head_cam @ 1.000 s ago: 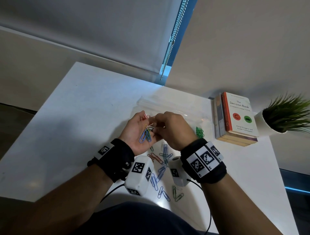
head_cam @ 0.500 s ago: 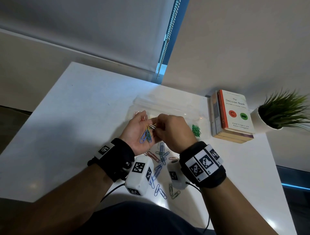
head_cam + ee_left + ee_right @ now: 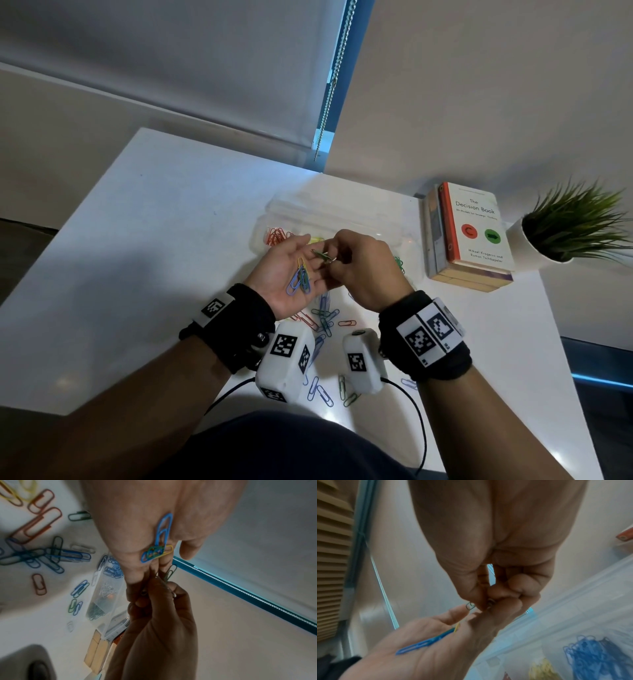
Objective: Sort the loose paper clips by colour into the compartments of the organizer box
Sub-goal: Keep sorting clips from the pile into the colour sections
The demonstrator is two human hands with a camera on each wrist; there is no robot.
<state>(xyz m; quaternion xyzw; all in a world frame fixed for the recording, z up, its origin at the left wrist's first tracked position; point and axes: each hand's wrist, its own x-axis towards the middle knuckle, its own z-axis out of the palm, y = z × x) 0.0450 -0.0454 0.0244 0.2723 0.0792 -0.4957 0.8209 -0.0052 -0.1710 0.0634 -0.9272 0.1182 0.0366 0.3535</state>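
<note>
My left hand (image 3: 296,265) lies palm up over the table, fingers relaxed, with a small bunch of blue, green and yellow clips (image 3: 301,279) resting on the palm (image 3: 160,543). My right hand (image 3: 356,267) pinches a green paper clip (image 3: 322,256) just above the left fingers; the pinched green clip (image 3: 170,573) (image 3: 470,605) shows in both wrist views. The clear organizer box (image 3: 342,212) lies just beyond the hands, holding red clips (image 3: 275,235), yellow clips (image 3: 542,669), blue clips (image 3: 594,654) and green clips (image 3: 398,263). Loose clips (image 3: 325,318) are scattered under my wrists.
A stack of books (image 3: 469,236) and a potted plant (image 3: 565,233) stand right of the box. A blind chain (image 3: 334,78) hangs at the wall behind. The white table (image 3: 154,222) spreads bare to the left; its near right edge drops off.
My right fingers were working in the bunch on the left palm; now they hold a green clip lifted clear of it. The left palm has flattened a little.
</note>
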